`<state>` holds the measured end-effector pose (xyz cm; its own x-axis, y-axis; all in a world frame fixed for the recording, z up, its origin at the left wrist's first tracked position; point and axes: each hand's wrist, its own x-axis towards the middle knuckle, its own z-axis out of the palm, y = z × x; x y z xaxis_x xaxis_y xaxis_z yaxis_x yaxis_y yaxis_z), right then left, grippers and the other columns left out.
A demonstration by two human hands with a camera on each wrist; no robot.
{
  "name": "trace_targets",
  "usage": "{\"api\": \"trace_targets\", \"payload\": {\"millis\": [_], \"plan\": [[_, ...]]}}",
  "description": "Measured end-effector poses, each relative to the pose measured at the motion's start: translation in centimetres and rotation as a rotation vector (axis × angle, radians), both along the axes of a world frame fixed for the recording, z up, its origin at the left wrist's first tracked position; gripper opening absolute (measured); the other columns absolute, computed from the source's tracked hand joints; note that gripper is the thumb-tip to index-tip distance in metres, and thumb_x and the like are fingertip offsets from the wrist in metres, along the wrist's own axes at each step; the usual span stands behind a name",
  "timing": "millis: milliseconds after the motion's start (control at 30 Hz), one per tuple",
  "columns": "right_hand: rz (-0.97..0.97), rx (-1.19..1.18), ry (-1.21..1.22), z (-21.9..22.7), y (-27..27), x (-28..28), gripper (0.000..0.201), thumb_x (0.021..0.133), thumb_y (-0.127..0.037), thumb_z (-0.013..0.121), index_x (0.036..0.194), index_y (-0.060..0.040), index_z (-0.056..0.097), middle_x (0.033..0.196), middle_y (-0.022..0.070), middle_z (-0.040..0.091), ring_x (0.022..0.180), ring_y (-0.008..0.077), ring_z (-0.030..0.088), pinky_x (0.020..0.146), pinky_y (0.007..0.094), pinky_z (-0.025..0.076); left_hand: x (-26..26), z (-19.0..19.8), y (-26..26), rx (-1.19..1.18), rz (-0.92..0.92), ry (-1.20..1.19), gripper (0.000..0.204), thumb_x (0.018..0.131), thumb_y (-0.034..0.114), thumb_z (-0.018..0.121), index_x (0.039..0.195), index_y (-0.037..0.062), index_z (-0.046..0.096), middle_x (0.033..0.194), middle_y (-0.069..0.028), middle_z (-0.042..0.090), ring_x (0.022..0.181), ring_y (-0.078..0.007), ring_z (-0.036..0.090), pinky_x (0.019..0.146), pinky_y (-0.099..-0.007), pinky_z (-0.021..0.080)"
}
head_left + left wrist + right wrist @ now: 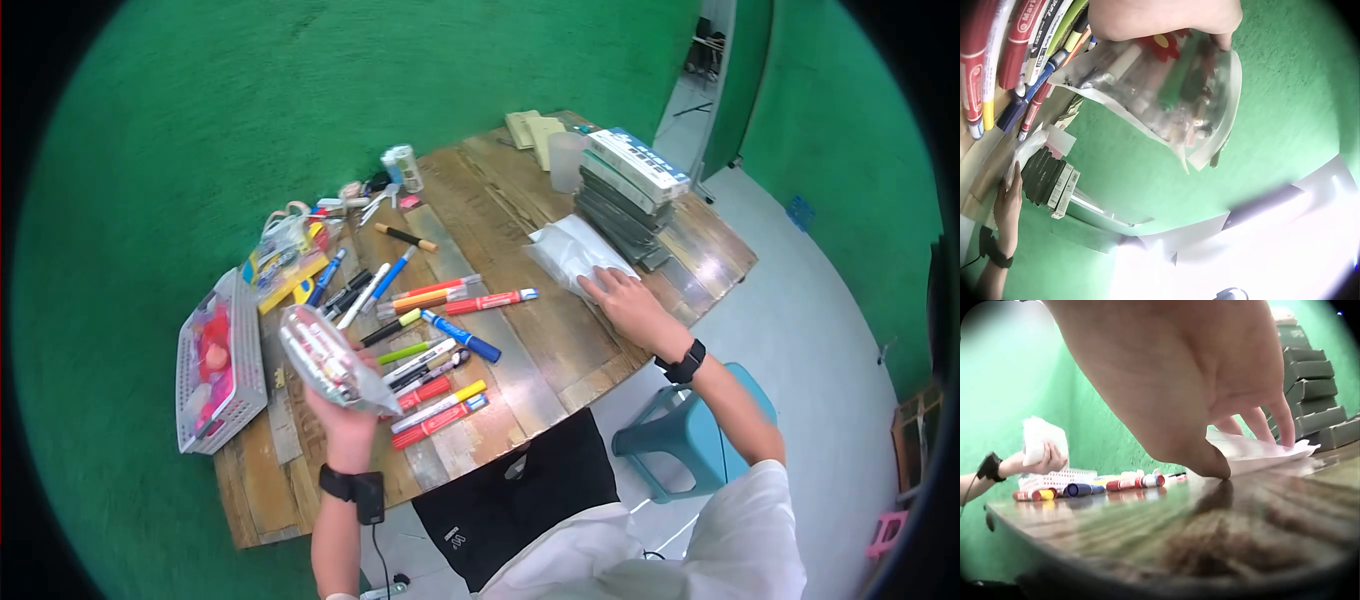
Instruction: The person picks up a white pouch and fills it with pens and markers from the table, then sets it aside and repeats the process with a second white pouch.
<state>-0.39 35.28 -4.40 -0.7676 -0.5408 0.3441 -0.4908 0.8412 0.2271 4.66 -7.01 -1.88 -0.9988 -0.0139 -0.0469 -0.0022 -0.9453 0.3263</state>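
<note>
My left hand (343, 428) grips a translucent plastic pouch (322, 352) and holds it up above the left part of the table. Through the plastic in the left wrist view, the pouch (1141, 94) shows a red flower shape, a green piece and several small items too blurred to name. On the right, my right hand (637, 312) rests on a white plastic bag (572, 254) lying flat on the tabletop. The right wrist view has its fingers (1259, 425) reaching down onto the bag, with the thumb at the wood.
Several markers (440, 420) lie across the table's middle. A white basket (258, 375) with pink and red items stands at the left edge. Stacked dark boxes (625, 215), a white box (640, 163) and a translucent cup (566, 162) stand back right. A blue stool (690, 435) is below.
</note>
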Motion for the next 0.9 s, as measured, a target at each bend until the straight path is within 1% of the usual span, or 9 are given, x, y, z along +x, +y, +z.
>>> {"api": "trace_targets", "payload": {"millis": [67,133,200,300,467,567,667,800,900], "plan": [[0.034,0.052,-0.005,0.2,-1.5,-1.3,0.05,0.082,-0.004,0.053,0.131,-0.005,0.047,0.119,0.0199,0.055,0.104,0.0338,0.059,0.084,0.0411,0.052,0.2,-0.4,0.9,-0.058,-0.039,0.096,0.052,0.088,0.033,0.057,0.124,-0.0028,0.048,0.102,-0.0124,0.056,0.089,-0.0223,0.053,0.083,-0.0327,0.049],[0.004,0.166,-0.132,0.9,-2.5,-2.6,0.053,0.08,-0.001,0.054,0.132,-0.0011,0.045,0.111,0.0193,0.057,0.098,0.0338,0.061,0.083,0.0399,0.052,0.6,0.7,2.5,-0.089,0.008,0.037,0.052,0.089,0.034,0.055,0.125,-0.0025,0.048,0.101,-0.0126,0.056,0.088,-0.0228,0.054,0.082,-0.0336,0.049],[0.126,0.194,-0.065,1.0,-2.7,-4.9,0.045,0.08,-0.004,0.056,0.125,0.0001,0.052,0.097,0.018,0.061,0.083,0.0312,0.064,0.067,0.0362,0.055,0.7,0.9,3.5,-0.118,0.033,-0.011,0.052,0.091,0.036,0.051,0.125,-0.0036,0.048,0.102,-0.0127,0.056,0.088,-0.0233,0.055,0.082,-0.0349,0.049],[0.163,0.153,-0.151,1.3,-3.6,-8.5,0.033,0.082,-0.004,0.055,0.114,-0.0004,0.056,0.089,0.0186,0.064,0.082,0.0333,0.066,0.07,0.0408,0.054,1.1,1.6,5.2,-0.106,0.009,-0.037,0.052,0.092,0.037,0.049,0.125,-0.0035,0.048,0.102,-0.0127,0.056,0.088,-0.0237,0.054,0.083,-0.0357,0.049],[0.105,0.126,-0.244,1.0,-6.6,-14.4,0.03,0.081,-0.004,0.056,0.111,-0.0014,0.056,0.091,0.0201,0.066,0.087,0.0373,0.066,0.073,0.0443,0.054,1.2,1.9,7.5,-0.105,-0.041,-0.028,0.05,0.092,0.038,0.048,0.124,-0.0007,0.051,0.102,-0.0119,0.057,0.088,-0.0245,0.056,0.083,-0.0362,0.049],[0.045,0.008,-0.368,1.9,-8.2,-16.1,0.039,0.082,-0.005,0.055,0.121,-0.0005,0.051,0.107,0.0242,0.061,0.098,0.039,0.063,0.081,0.0461,0.052,1.1,2.4,8.8,-0.119,-0.061,-0.026,0.048,0.093,0.039,0.047,0.122,0.0017,0.053,0.102,-0.0125,0.059,0.089,-0.0262,0.058,0.082,-0.0379,0.05],[0.232,-0.256,-0.162,4.1,-10.0,-14.8,0.043,0.087,-0.011,0.055,0.128,0.0002,0.046,0.117,0.0255,0.057,0.108,0.0397,0.058,0.089,0.0473,0.048,0.5,2.7,9.7,-0.125,-0.046,-0.033,0.047,0.094,0.042,0.045,0.119,0.0038,0.056,0.103,-0.0135,0.062,0.089,-0.0286,0.06,0.082,-0.0408,0.05],[0.493,-0.863,-0.434,9.0,-11.0,-5.1,0.068,0.096,-0.048,0.048,0.143,-0.0007,0.034,0.133,0.0225,0.051,0.121,0.0378,0.052,0.101,0.0428,0.041,-1.7,1.9,11.2,-0.084,-0.062,-0.027,0.044,0.097,0.043,0.044,0.123,0.0085,0.056,0.108,-0.0099,0.063,0.096,-0.0281,0.062,0.088,-0.0426,0.05],[0.497,-0.777,-0.299,8.9,-9.6,1.3,0.09,0.084,-0.054,0.064,0.146,0.0008,0.028,0.137,0.022,0.049,0.125,0.0354,0.051,0.101,0.0421,0.043,-2.5,3.3,13.9,-0.065,-0.132,0.025,0.045,0.099,0.043,0.042,0.129,0.0117,0.053,0.12,-0.0063,0.062,0.108,-0.024,0.06,0.094,-0.0413,0.046]]}}
